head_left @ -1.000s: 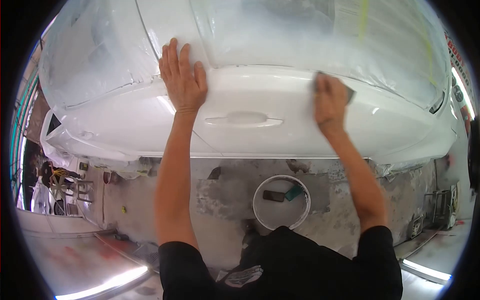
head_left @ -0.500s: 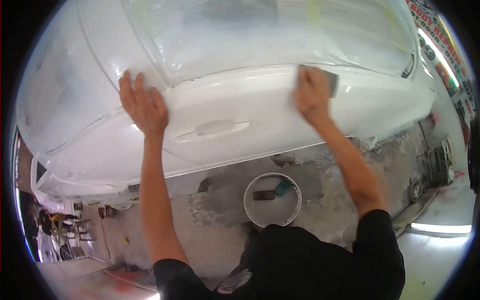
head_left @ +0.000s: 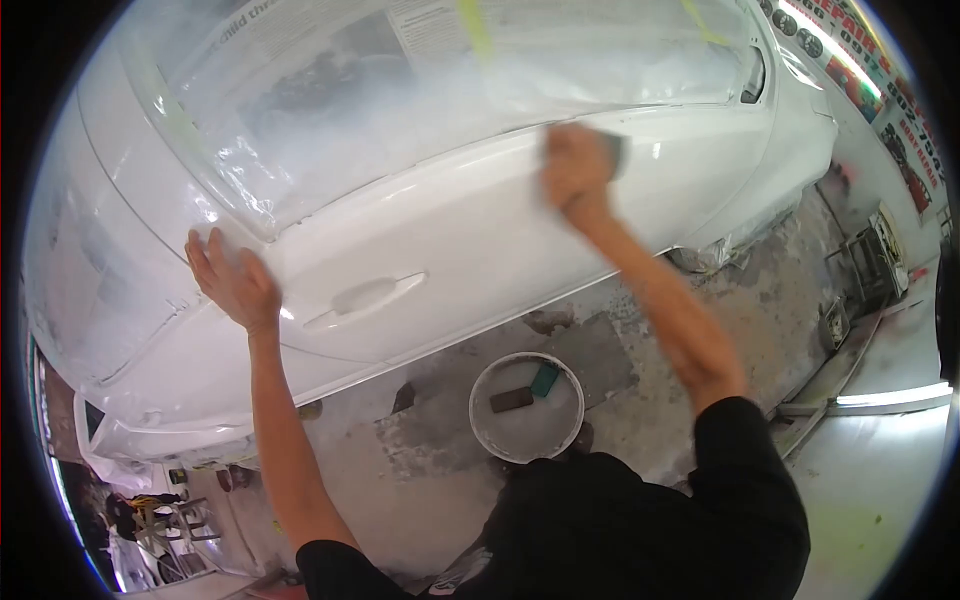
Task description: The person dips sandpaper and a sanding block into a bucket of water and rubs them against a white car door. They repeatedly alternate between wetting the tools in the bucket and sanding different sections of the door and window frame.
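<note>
Fingers (head_left: 568,142) of R hand (head_left: 578,180) grip flat grey pad (head_left: 617,155) against glossy white car (head_left: 470,215), prob. for even pressure. L hand (head_left: 242,290), w/ fingers spread & empty, rests on it too, prob. bracing.

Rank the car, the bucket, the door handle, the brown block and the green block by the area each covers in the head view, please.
1. Car
2. Bucket
3. Door handle
4. Brown block and green block: too alike to rank.
</note>
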Motion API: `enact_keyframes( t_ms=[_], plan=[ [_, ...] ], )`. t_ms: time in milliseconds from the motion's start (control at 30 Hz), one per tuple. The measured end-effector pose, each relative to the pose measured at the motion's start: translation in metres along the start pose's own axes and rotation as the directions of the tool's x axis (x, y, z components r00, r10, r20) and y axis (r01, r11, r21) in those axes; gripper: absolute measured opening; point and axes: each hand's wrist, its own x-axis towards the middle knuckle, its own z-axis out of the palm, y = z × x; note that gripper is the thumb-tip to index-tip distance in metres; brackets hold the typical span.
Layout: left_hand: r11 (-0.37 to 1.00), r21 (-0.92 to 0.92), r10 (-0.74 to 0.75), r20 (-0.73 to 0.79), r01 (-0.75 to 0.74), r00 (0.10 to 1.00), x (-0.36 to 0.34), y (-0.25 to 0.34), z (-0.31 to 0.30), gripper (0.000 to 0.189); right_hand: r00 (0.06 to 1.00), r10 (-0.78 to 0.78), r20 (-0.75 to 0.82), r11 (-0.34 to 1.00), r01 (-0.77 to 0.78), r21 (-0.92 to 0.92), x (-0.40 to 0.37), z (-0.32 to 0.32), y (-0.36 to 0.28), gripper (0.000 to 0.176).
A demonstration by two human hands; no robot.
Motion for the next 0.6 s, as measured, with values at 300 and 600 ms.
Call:
enact_keyframes(
  t_ms=[300, 600],
  plan=[
    [0.977, -0.162, 0.155, 0.077, -0.142, 0.985, 0.004, 0.076, 0.014, 0.048, 0.925, -0.261, 0.278, 0.963, 0.27, 0.007, 0.02, -0.044, 0.04, 0.019],
    [0.994, -0.064, 0.096, 0.04, -0.094, 0.995, 0.002, 0.085, 0.02, 0.045, 0.96, -0.27, -0.073, 0.959, 0.261, -0.11, 0.01, 0.009, -0.048, 0.013]
  ],
)
